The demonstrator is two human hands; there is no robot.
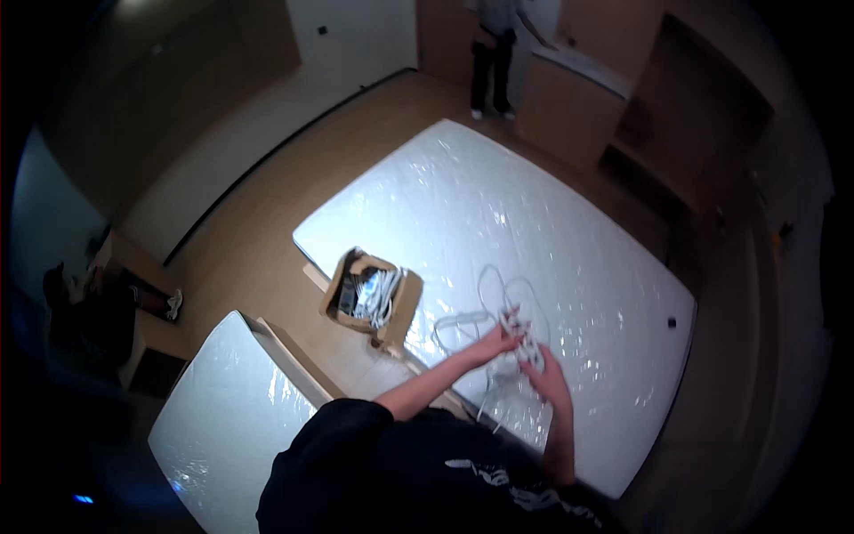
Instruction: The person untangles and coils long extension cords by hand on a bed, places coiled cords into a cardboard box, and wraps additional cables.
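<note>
Both my hands are above a plastic-wrapped mattress (pixel 480 220), close together over a loose white cable (pixel 494 272). My left hand (pixel 505 337) grips part of a bundle of white cable. Just right of it and slightly lower, my right hand (pixel 546 375) has its fingers on a white piece of the same bundle, perhaps a plug or socket; its exact kind is too blurred to tell. Loops of the cable lie on the plastic around my hands, and ends hang toward me. An open cardboard box (pixel 407 304) with coiled white cables (pixel 379 297) and dark items sits at the mattress's left edge.
A second wrapped mattress (pixel 230 407) lies lower left, across a narrow gap. A person (pixel 495 50) stands beyond the far corner near a large brown box or cabinet (pixel 567 100). Another person (pixel 87 314) is at the far left by cardboard boxes (pixel 157 350). A small black object (pixel 672 323) lies at the mattress's right.
</note>
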